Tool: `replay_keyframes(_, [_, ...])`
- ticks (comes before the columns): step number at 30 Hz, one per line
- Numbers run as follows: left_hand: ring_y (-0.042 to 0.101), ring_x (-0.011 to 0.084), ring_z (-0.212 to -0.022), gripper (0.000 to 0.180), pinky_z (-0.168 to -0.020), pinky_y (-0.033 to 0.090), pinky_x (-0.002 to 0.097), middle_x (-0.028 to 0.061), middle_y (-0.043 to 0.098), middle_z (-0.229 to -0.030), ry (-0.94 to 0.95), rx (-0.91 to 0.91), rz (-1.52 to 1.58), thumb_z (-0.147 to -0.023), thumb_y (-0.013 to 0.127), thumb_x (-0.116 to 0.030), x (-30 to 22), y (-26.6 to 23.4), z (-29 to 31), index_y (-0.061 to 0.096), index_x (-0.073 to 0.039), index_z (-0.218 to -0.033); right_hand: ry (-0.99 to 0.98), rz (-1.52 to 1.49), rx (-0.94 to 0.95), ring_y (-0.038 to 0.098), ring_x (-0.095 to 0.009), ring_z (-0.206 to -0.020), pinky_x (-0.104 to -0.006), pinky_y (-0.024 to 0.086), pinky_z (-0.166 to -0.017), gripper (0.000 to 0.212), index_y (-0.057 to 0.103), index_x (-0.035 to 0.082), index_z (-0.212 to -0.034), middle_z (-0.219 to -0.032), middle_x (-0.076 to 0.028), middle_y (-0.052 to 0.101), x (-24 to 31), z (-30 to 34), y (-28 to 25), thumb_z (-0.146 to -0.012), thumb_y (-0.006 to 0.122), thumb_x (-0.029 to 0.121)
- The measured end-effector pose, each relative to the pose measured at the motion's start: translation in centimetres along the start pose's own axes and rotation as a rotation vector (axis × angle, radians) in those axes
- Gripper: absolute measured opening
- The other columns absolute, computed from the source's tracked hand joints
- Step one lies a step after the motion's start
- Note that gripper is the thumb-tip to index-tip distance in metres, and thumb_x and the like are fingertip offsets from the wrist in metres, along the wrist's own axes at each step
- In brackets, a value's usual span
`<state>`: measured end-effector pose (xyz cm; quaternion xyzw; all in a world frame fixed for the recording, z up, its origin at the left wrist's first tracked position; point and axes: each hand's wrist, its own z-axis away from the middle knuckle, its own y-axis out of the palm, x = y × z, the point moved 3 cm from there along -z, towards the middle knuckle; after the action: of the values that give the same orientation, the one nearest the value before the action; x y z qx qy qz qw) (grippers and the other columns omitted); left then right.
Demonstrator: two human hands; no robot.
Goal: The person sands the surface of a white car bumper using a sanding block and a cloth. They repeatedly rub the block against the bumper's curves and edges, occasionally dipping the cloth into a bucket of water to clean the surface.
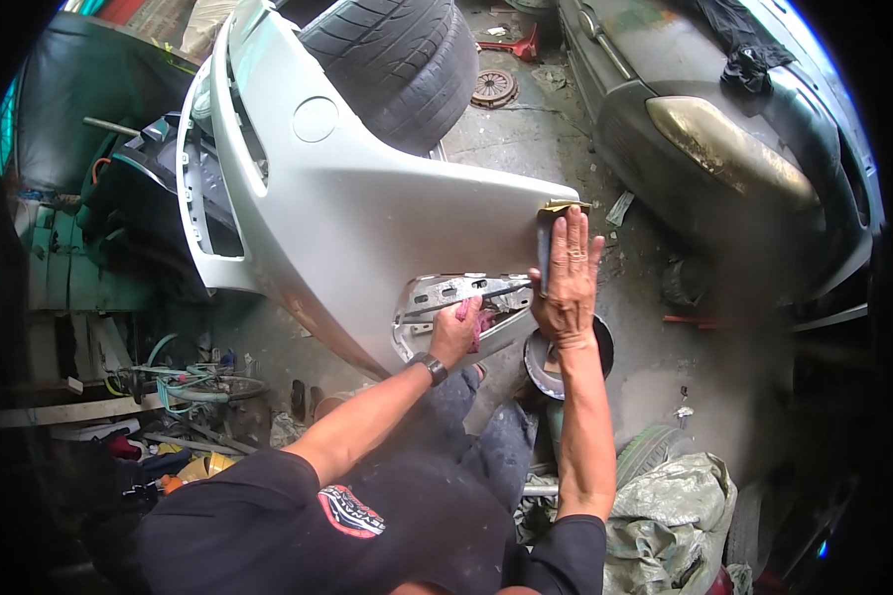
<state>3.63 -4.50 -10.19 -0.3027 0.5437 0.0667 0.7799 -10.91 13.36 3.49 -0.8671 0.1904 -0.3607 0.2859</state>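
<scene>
Two bare hands in the head view, both at a large pale grey car bumper (367,208) spread from the centre out toward 10 and 11 o'clock, tapered end pointing to 2. Just off centre at 3 o'clock, presses with the right hand (566,278), fingers nearly straight, the smallest spread a little, over a flat dark block (545,248) with a yellowish sheet (566,206) at its far end; has hold of it with the thumb along the side, block against the bumper's tapered end. Just below centre, toward 6 o'clock, curls the left hand (453,332) closed on a crumpled pink cloth (479,332), at the bumper's opening (403,337); cannot tell how tightly, palm side hidden. Wears a dark band (432,368) on the left wrist. At 12 o'clock, beyond the bumper, dark tyres (397,69) near a round brownish disc (494,89). At 2 o'clock, a dull grey car (625,129) with a brown-coated headlamp (729,149). At 4 o'clock, a dark bucket (601,357) just beside the right forearm (585,426). Between 4 and 5, a pale crumpled sack (675,526). At 8 o'clock, a bicycle (213,390) amid clutter.
</scene>
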Motion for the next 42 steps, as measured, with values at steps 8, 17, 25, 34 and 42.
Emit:
replay_keyframes(8, [0.047, 0.0135, -0.056, 0.047, -0.055, 0.043, 0.0394, 0.0113, 0.057, -0.057, -0.012, 0.053, -0.064, -0.101, 0.061, -0.035, -0.4, -0.3, 0.4, 0.061, 0.004, -0.075, -0.172, -0.014, 0.088, 0.024, -0.036, -0.153, -0.0539, 0.008, -0.125, 0.071, 0.026, 0.003, -0.159, -0.164, -0.022, 0.027, 3.5, -2.6, 0.4, -0.102, 0.047, 0.041])
replay_keyframes(17, [0.046, 0.0103, -0.057, 0.051, -0.054, 0.044, 0.0362, 0.0081, 0.056, -0.058, 0.157, 0.087, -0.112, -0.102, 0.061, -0.038, -1.9, 0.0, 0.2, 0.062, 0.004, -0.073, -0.116, -0.108, -0.002, 0.016, -0.035, -0.155, -0.0526, 0.005, -0.126, 0.078, 0.024, 0.000, -0.159, -0.166, -0.021, 0.022, 7.4, -4.4, 2.0, -0.098, 0.054, 0.040])
replay_keyframes(25, [0.044, 0.0098, -0.059, 0.051, -0.054, 0.042, 0.0372, 0.0059, 0.047, -0.055, -0.005, 0.066, -0.156, -0.103, 0.060, -0.037, -2.7, -0.5, 0.4, 0.061, 0.004, -0.073, 0.343, -0.180, -0.219, 0.020, -0.046, -0.152, -0.0564, 0.014, -0.123, 0.072, 0.024, -0.007, -0.156, -0.162, -0.032, 0.021, 4.1, 6.7, 4.1, -0.107, 0.037, 0.043])
replay_keyframes(34, [0.044, 0.0086, -0.060, 0.051, -0.054, 0.041, 0.0354, 0.0026, 0.050, -0.057, 0.002, 0.050, -0.045, -0.103, 0.059, -0.036, -2.9, 0.0, 0.3, 0.060, 0.004, -0.071, 0.351, -0.233, -0.209, 0.023, -0.042, -0.152, -0.0571, 0.014, -0.122, 0.067, 0.026, -0.002, -0.158, -0.163, -0.027, 0.025, 4.0, 6.3, 2.2, -0.108, 0.035, 0.041])
replay_keyframes(42, [0.044, 0.0117, -0.056, 0.051, -0.053, 0.041, 0.0369, 0.0048, 0.052, -0.056, -0.082, 0.089, -0.002, -0.103, 0.059, -0.036, -0.3, -0.7, 0.1, 0.059, 0.005, -0.071, 0.128, -0.131, -0.184, 0.025, -0.039, -0.152, -0.0557, 0.010, -0.123, 0.067, 0.032, -0.002, -0.156, -0.161, -0.023, 0.032, 4.4, -3.8, 0.1, -0.106, 0.043, 0.041])
